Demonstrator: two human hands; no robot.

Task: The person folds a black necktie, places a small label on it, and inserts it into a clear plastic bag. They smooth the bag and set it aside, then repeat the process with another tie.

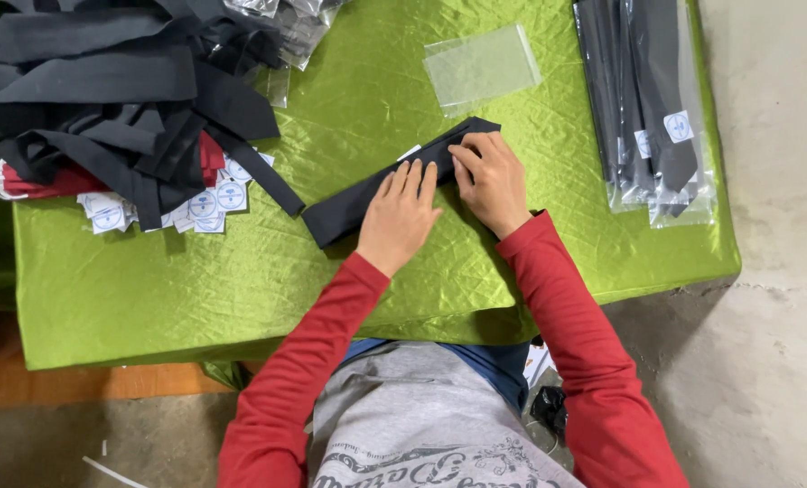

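Hands pressing a folded black tie on a green table

Green satin tablecloth (pixel 150 289) covers one table. One heap of loose black ties (pixel 105 81) lies far left, too tangled to count, above a scatter of round paper tags (pixel 214 201). One stack of bagged ties (pixel 647 99) sits right. One folded black tie (pixel 367 194) lies centre; keeping it flat and edges aligned seems wise. One empty clear bag (pixel 481 65) waits beyond. Left hand (pixel 401 217) rests flat, fingers spread, on it; right hand (pixel 492 181) pinches its end.
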